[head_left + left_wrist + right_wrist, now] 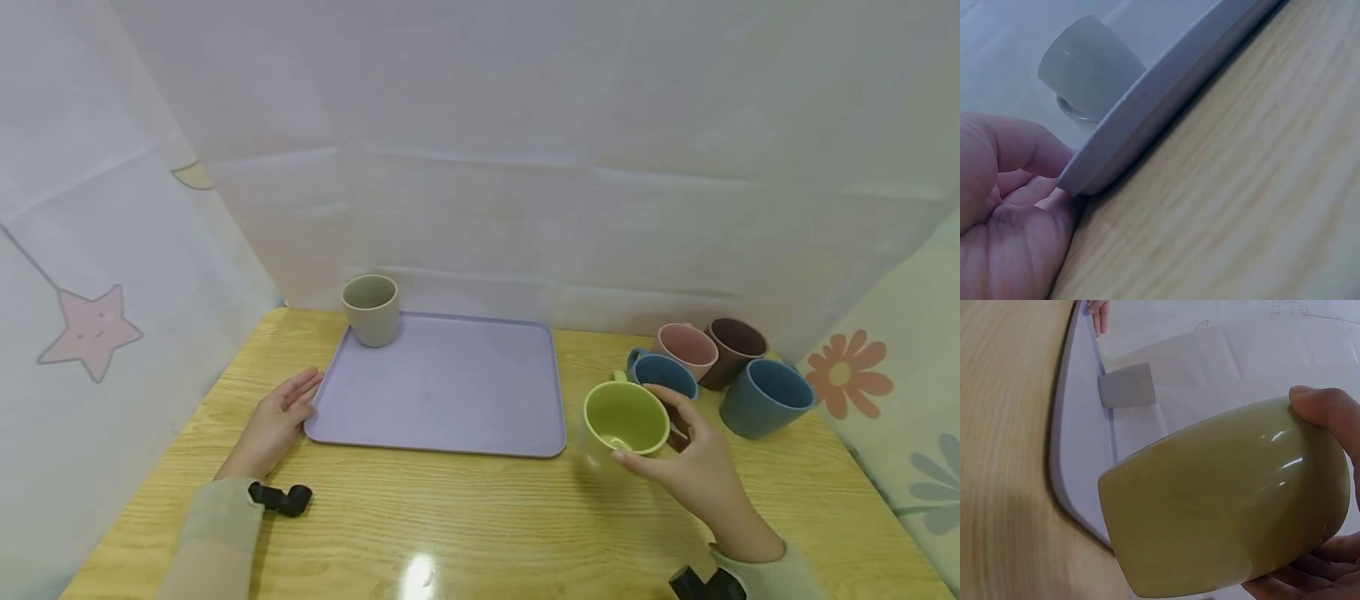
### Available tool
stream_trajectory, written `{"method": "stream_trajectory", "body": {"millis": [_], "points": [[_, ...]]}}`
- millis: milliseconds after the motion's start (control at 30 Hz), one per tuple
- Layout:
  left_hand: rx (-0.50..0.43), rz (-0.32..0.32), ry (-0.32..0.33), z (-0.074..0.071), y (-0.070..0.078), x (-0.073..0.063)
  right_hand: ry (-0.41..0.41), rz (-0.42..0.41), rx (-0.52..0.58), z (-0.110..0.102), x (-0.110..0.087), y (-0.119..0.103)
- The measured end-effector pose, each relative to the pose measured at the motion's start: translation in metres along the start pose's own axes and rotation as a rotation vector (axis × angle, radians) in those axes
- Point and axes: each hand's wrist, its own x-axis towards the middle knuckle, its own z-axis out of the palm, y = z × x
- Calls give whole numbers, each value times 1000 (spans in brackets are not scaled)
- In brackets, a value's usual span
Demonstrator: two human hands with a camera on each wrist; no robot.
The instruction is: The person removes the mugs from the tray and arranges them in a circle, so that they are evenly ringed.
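My right hand [693,462] grips a yellow-green mug [626,421] around its sides, thumb at the near rim and fingers on the far right side. The mug is held upright over the table, just right of the lilac tray [450,387], its handle pointing away from me. In the right wrist view the mug's glossy wall [1222,506] fills the middle. At the tray's left edge, my left hand [273,425] touches the rim with thumb and fairly straight fingers. A grey mug [372,312] stands upright in the tray's far left corner.
Behind the held mug, at the right, stand a blue mug [663,372], a pink mug [688,348], a dark brown mug [731,354] and a larger blue mug [767,400]. A white cloth [465,183] hangs along the back of the wooden table [337,533].
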Motion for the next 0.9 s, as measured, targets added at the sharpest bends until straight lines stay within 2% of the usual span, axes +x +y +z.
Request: {"method": "stream_trajectory", "body": {"millis": [400, 667, 900], "points": [[9, -12, 7, 1, 2, -1, 16, 108, -142, -26, -25, 21], [4, -11, 11, 2, 3, 0, 25, 181, -177, -42, -35, 30], [35, -14, 18, 2, 3, 0, 18, 238, -216, -55, -38, 41]]}}
